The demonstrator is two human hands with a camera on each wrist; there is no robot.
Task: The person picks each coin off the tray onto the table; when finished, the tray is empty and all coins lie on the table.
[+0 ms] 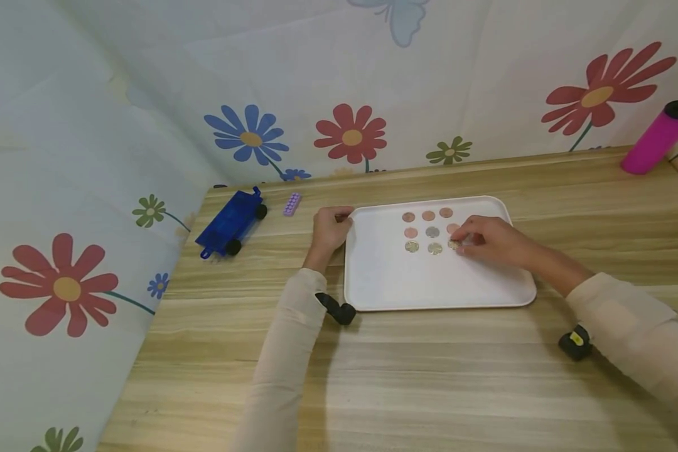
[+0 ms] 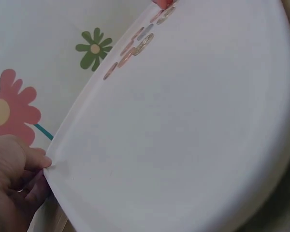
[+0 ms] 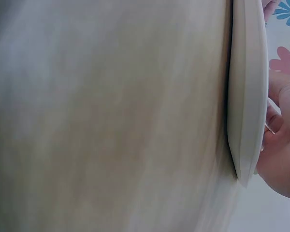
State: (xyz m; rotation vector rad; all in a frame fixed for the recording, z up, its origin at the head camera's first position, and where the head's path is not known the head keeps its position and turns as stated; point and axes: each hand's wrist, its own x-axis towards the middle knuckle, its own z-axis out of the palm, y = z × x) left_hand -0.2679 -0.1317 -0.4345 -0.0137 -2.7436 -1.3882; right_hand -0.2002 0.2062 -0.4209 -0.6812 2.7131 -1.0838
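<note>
A white rectangular tray (image 1: 384, 282) lies on the table and holds several coins in three rows. The back row has copper-coloured coins (image 1: 428, 216). A silver coin (image 1: 432, 232) sits in the middle, and gold-toned coins (image 1: 411, 247) form the front row. My left hand (image 1: 331, 231) grips the tray's back left corner; in the left wrist view its thumb (image 2: 44, 162) lies over the rim. With thumb and fingertips, my right hand (image 1: 488, 240) pinches the gold-toned coin (image 1: 454, 244) at the front row's right end, partly covering the copper coin behind it.
A blue wheeled toy wagon (image 1: 231, 220) stands at the back left beside a small purple studded block (image 1: 292, 204). At the back right is a pink bottle with a black top (image 1: 658, 141). A flower-patterned wall covering borders the wooden table (image 1: 429, 376).
</note>
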